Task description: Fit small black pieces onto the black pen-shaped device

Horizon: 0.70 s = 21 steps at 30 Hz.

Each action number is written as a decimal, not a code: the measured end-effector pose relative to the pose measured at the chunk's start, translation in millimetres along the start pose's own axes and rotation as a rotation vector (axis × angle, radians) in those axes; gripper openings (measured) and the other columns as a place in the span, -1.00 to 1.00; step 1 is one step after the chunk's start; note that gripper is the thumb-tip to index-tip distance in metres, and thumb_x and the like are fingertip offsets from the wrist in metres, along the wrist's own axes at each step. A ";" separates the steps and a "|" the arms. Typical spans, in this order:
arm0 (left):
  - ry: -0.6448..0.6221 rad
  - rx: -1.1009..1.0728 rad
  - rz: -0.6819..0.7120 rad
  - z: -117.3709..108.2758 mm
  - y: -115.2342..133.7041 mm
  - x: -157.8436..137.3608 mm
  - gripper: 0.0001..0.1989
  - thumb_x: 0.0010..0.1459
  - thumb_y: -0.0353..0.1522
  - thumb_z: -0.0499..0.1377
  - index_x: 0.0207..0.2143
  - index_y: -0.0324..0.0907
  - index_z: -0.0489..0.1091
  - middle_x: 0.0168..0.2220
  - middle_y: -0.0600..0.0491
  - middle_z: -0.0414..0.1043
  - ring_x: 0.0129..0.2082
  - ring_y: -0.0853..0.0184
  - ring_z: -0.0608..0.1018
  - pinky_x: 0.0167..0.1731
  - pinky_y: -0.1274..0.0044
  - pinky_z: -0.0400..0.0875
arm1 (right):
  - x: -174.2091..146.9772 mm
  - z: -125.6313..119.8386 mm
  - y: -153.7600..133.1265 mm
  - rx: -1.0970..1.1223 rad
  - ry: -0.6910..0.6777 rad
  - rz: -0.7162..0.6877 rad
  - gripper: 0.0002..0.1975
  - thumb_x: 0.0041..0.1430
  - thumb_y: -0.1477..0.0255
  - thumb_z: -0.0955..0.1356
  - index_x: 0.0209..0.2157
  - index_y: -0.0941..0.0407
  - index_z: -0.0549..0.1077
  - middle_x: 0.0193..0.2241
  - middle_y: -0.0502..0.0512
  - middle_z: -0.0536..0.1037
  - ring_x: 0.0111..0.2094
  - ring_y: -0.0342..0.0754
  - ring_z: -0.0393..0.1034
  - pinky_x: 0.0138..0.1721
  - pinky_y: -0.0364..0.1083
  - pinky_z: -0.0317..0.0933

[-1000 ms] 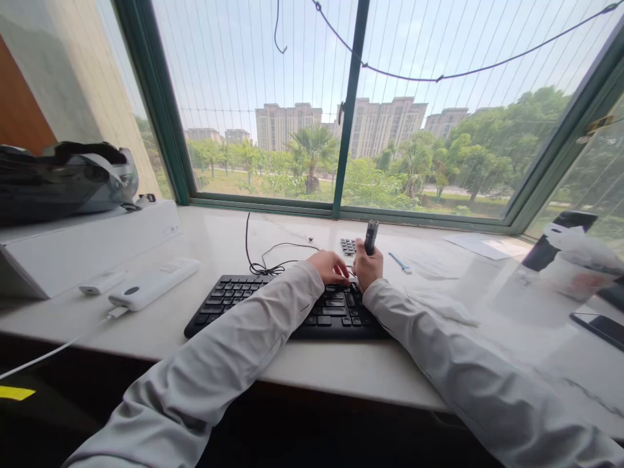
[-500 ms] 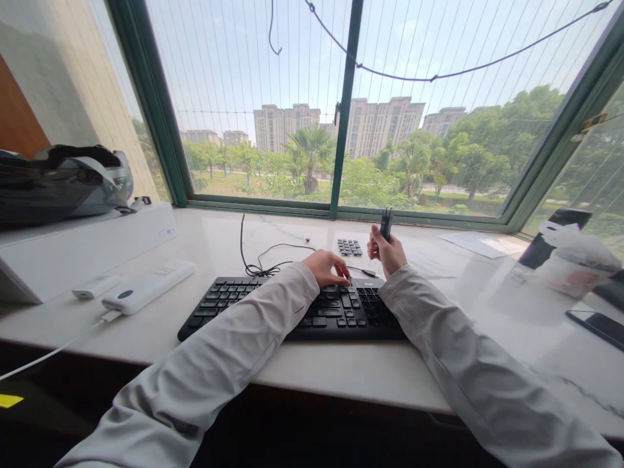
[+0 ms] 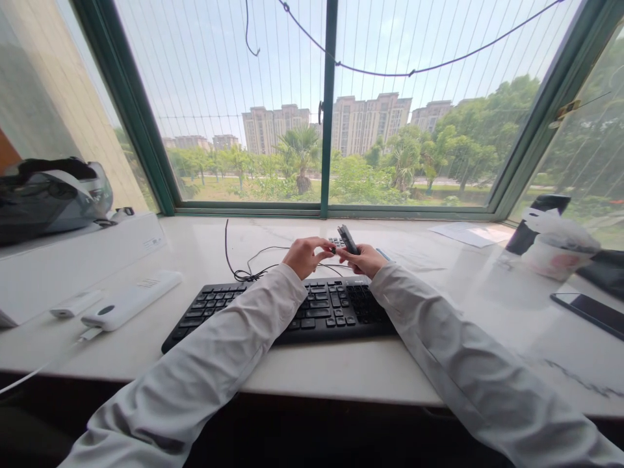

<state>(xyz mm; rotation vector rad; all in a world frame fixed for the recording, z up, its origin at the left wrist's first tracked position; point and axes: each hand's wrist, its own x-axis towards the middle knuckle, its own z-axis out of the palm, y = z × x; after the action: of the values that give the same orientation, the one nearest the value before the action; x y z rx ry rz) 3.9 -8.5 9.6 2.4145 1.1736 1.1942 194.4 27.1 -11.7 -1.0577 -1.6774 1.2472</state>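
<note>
A black keyboard lies on the white tabletop, and its right-hand number pad area shows bare sockets where keycaps are off. Above its back edge, my left hand pinches a small black keycap between thumb and fingertips. Close beside it, my right hand is closed around a slim black hand tool, which tilts up to the left; its exact kind is unclear. Fingertips of the two hands nearly meet at the keycap. Behind them, a group of loose keycaps is partly hidden.
A black cable coils behind the keyboard. On the left are a white power bank and a white box with a dark bag on it. Right: a phone, a plastic-wrapped tub and papers. A window stands behind.
My left hand has risen from the keyboard's keys toward my right hand, now with a keycap in its fingertips. My right hand has lowered and tilted the black tool leftward. The view has shifted slightly.
</note>
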 end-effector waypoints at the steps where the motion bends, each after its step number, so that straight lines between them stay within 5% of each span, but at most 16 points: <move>1: -0.006 0.000 -0.003 0.1 -0.1 -0.3 -0.79 0.13 -0.34 0.20 -0.18 -0.18 0.51 -0.15 0.01 0.52 -0.67 0.56 0.39 -0.60 0.64 0.33 | 0.2 -0.3 -0.2 0.026 0.001 0.011 -0.52 -0.23 0.08 0.49 -0.44 0.22 0.46 -0.71 -0.10 0.27 -0.70 -0.31 0.00 -0.70 -0.24 -0.12; 6: -0.008 0.043 0.000 0.8 -1.0 -1.5 -0.73 0.10 -0.29 0.22 -0.12 -0.13 0.48 -0.20 0.07 0.54 -0.69 0.56 0.36 -0.53 0.62 0.35 | 2.6 0.1 1.0 0.067 0.002 0.023 -0.52 -0.24 0.11 0.50 -0.41 0.23 0.48 -0.64 -0.03 0.36 -0.70 -0.32 0.00 -0.72 -0.24 -0.14; 12: 0.080 0.175 0.026 0.3 1.2 -2.7 -0.76 0.04 -0.20 0.26 -0.25 -0.11 0.50 -0.33 0.11 0.57 -0.48 0.42 0.51 -0.34 0.58 0.37 | 0.8 3.7 -1.9 0.012 0.014 0.005 -0.52 -0.23 0.11 0.50 -0.40 0.22 0.50 -0.68 -0.07 0.31 -0.71 -0.31 0.01 -0.71 -0.24 -0.11; 17: 0.114 0.216 0.056 -1.5 -2.8 -1.4 -0.77 0.12 -0.22 0.20 -0.19 -0.10 0.49 -0.23 0.08 0.55 -0.33 0.37 0.54 -0.26 0.57 0.38 | 1.4 1.8 -6.6 0.041 0.071 0.001 -0.56 0.00 0.10 0.38 -0.32 0.22 0.52 -0.52 0.06 0.46 -0.71 -0.31 -0.02 -0.72 -0.21 -0.15; 21: 0.143 0.282 0.030 -2.8 -14.4 -0.6 -0.78 0.14 -0.27 0.18 -0.15 -0.08 0.47 -0.23 0.09 0.54 -0.41 0.39 0.52 -0.26 0.54 0.37 | 2.0 -7.0 -4.5 -0.314 0.282 -0.121 -0.59 0.16 0.11 0.25 -0.32 0.15 0.53 -0.50 0.07 0.51 -0.62 -0.20 0.21 -0.56 -0.17 0.05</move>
<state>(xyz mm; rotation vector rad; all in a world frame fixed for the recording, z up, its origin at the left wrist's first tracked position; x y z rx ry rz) -6.5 0.2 4.1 2.5899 1.4409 1.3075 199.4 30.4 -5.6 -1.2327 -1.7180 0.7326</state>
